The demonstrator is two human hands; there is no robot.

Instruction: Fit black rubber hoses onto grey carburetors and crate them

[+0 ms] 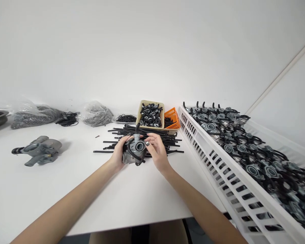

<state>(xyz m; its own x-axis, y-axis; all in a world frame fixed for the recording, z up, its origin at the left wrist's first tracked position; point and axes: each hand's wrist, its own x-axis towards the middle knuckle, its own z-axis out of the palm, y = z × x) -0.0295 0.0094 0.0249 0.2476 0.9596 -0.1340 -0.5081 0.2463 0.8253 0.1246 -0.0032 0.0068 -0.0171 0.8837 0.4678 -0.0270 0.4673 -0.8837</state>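
Observation:
A grey metal carburetor (pixel 133 149) with black rubber hose looped round its front is held just above the table. My left hand (pixel 119 156) is closed around its left side. One short hose end points up from its top, and its round bore faces me. My right hand (pixel 158 152) is at the carburetor's right edge, fingers bent and apart, thumb close to the bore; I see nothing held in it. Behind and beneath lie many black rubber hoses (pixel 171 139) in a loose pile.
Another carburetor (pixel 40 150) lies at left. Along the wall are bags of small parts (pixel 96 114), a dish of black rings (pixel 126 118), a beige bin (pixel 163 117) and an orange basket (pixel 176 120). A white crate (pixel 218 157) full of carburetors borders the right.

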